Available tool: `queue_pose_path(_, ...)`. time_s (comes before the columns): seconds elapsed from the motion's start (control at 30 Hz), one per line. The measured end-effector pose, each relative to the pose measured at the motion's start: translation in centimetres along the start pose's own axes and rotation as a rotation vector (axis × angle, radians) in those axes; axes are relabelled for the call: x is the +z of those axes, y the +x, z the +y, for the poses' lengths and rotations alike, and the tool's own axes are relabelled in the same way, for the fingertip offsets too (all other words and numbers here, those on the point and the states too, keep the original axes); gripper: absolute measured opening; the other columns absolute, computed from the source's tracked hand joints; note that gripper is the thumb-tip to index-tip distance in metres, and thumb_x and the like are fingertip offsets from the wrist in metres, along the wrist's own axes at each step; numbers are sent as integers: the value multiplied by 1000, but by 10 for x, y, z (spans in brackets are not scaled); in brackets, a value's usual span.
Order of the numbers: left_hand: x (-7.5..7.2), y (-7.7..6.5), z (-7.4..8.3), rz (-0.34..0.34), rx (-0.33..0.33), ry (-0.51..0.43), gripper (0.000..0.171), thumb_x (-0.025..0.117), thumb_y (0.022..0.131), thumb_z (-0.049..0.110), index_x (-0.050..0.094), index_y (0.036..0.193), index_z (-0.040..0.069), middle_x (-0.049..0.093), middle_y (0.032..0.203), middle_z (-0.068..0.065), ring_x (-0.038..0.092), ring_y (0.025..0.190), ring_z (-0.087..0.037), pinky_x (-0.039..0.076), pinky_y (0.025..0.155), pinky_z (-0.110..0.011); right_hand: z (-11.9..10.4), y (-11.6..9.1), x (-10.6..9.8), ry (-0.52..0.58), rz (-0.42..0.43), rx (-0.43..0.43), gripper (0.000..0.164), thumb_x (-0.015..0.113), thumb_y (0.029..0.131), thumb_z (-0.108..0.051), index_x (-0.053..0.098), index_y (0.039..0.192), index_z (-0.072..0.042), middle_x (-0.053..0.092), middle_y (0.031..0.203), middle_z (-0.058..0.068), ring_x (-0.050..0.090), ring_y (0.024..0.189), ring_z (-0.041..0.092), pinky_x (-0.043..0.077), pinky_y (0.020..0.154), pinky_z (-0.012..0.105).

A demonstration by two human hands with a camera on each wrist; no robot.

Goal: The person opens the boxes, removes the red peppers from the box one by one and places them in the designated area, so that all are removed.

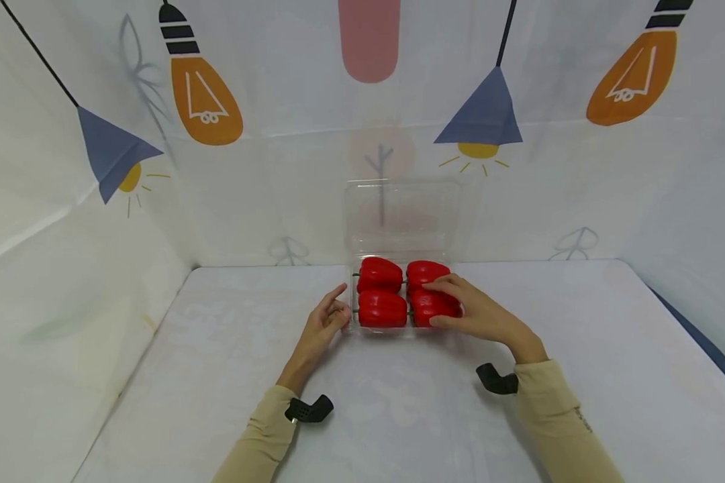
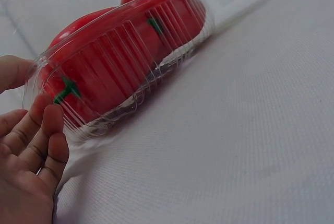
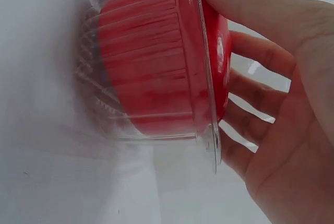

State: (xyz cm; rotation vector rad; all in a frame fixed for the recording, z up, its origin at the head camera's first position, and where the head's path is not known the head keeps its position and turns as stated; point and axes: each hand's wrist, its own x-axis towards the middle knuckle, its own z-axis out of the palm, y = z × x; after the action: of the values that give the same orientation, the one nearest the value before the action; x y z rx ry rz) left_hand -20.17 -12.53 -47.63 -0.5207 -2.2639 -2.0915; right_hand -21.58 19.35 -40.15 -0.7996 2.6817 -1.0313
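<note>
Several red bell peppers with green stems fill a clear plastic clamshell box (image 1: 376, 331) in two rows on the table. At the front right corner, my right hand (image 1: 482, 312) grips a red bell pepper (image 1: 429, 305), thumb on its near side and fingers over its far side. In the right wrist view, this pepper (image 3: 151, 51) sits inside the ribbed wall, its top above the rim. Beside the box's left wall is my left hand (image 1: 321, 327), its fingers relaxed. The left wrist view has those fingertips (image 2: 52, 117) right at the wall, near a green stem (image 2: 67, 89).
The box's clear lid (image 1: 401, 215) stands raised behind it, close to the patterned back curtain (image 1: 290, 181). A white cloth covers the table (image 1: 399, 409). Curtains (image 1: 66, 288) also hang at the sides. Each wrist carries a black camera mount (image 1: 309, 408).
</note>
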Motion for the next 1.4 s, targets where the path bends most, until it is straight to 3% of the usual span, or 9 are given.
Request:
queue_pose_path(0.37, 1, 1, 1, 0, -67, -1, 57, 55, 95, 7, 31, 146, 4, 55, 102, -27, 54, 76, -11, 46, 68, -21, 4, 0, 1, -11, 25, -22, 57, 72, 82, -37, 50, 134, -26, 44, 133, -1, 40, 127, 24, 47, 96, 50)
queue_pose_path(0.53, 2, -1, 18, -14, -82, 24, 58, 55, 94, 4, 29, 146, 1, 55, 101, -26, 55, 77, -13, 48, 70, -22, 9, 2, 3, -9, 46, -67, 57, 73, 82, -37, 52, 133, -23, 44, 132, 1, 40, 126, 25, 45, 98, 52)
queue_pose_path(0.6, 3, -2, 17, -11, -74, 26, 60, 56, 93, 5, 29, 146, 2, 55, 100, -23, 55, 77, -11, 48, 69, -20, 11, 2, 3, 1, 60, -81, 57, 74, 81, -38, 54, 132, -22, 45, 131, 2, 41, 126, 26, 44, 99, 54)
queue_pose_path(0.73, 2, 1, 0, -1, -64, 1, 60, 58, 93, 8, 31, 147, 9, 55, 99, -18, 55, 76, -8, 48, 70, -17, 15, 3, 4, 30, 82, -95, 57, 75, 79, -38, 56, 130, -22, 47, 130, 2, 41, 126, 26, 44, 97, 54)
queue_pose_path(0.83, 3, 0, -1, 1, -55, 0, 59, 58, 93, 9, 31, 146, 9, 55, 99, -17, 56, 78, -7, 49, 72, -15, 18, 3, 6, 50, 93, -98, 57, 76, 78, -38, 57, 129, -23, 47, 130, 2, 40, 126, 27, 45, 96, 54)
queue_pose_path(1.2, 3, -1, 2, 15, -50, -2, 57, 55, 94, 6, 31, 146, 6, 55, 98, -19, 56, 80, -10, 48, 73, -15, 23, 5, 8, 118, 88, -76, 55, 75, 79, -38, 56, 129, -26, 48, 132, 2, 39, 129, 28, 41, 99, 58)
queue_pose_path(1.4, 4, 0, 1, 0, -53, 12, 56, 54, 95, 9, 30, 146, 5, 55, 99, -20, 57, 82, -15, 48, 74, -15, 22, 2, -2, 144, 34, 17, 57, 78, 75, -40, 56, 127, -30, 47, 135, -3, 36, 132, 25, 41, 101, 56)
